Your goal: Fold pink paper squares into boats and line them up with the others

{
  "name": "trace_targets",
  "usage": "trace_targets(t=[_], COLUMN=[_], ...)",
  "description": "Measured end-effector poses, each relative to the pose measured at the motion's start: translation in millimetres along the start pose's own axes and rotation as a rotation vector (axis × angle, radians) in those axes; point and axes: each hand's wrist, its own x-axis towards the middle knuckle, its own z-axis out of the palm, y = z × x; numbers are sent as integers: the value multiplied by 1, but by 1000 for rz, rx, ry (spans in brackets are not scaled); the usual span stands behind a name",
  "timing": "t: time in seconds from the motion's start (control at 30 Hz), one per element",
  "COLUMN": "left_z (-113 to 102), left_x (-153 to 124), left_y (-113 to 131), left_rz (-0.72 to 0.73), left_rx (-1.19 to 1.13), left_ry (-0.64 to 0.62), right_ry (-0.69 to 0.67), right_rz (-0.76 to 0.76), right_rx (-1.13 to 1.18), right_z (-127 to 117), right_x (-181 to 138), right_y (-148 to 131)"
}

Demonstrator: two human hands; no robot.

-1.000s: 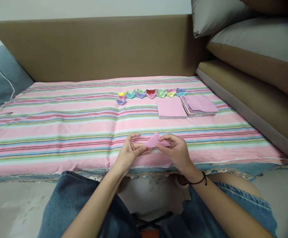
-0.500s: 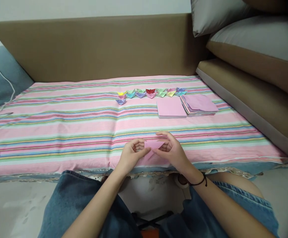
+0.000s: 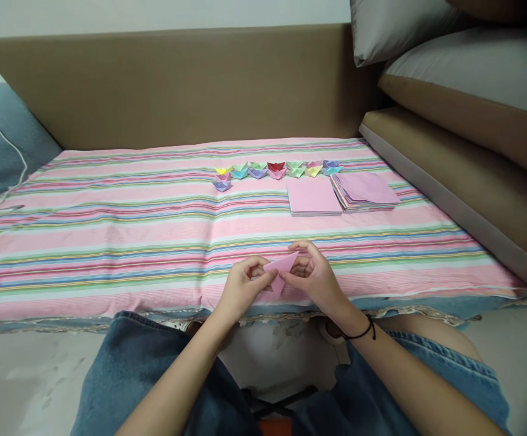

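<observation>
My left hand (image 3: 241,289) and my right hand (image 3: 315,277) pinch a small folded pink paper (image 3: 280,269) between them, just above the near edge of the striped cloth (image 3: 109,242). Each hand has its fingers closed on one side of the paper. A black band circles my right wrist. Farther back lies a row of several small folded paper boats (image 3: 275,171) in mixed colours. Beside them rest a pink paper stack (image 3: 313,198) and a second stack of paper sheets (image 3: 366,191).
A brown sofa back (image 3: 177,85) runs behind the cloth. Brown and grey cushions (image 3: 463,103) are piled at the right. A grey-blue blanket with a white cable (image 3: 0,139) lies at the far left. My knees in jeans are below.
The pink paper has been turned and folded narrower between my fingers, and both hands have drawn slightly closer together and toward me.
</observation>
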Motion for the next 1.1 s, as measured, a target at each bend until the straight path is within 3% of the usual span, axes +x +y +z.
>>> trace_targets(t=[0.67, 0.73, 0.83, 0.87, 0.97, 1.1], left_z=[-7, -4, 0, 1, 4, 10], left_x=[1, 2, 0, -1, -5, -5], left_y=[8, 5, -1, -2, -5, -11], left_rz=[-128, -60, 241, 343, 512, 558], left_rx=[-137, -75, 249, 376, 607, 658], left_ry=[-107, 0, 292, 331, 260, 210], right_ry=[85, 98, 138, 147, 149, 161], right_rz=[52, 38, -2, -11, -26, -39], right_rx=[112, 72, 20, 20, 40, 32], right_z=[-6, -6, -3, -2, 3, 6], right_x=[6, 6, 5, 4, 3, 2], right_y=[-8, -6, -1, 0, 3, 4])
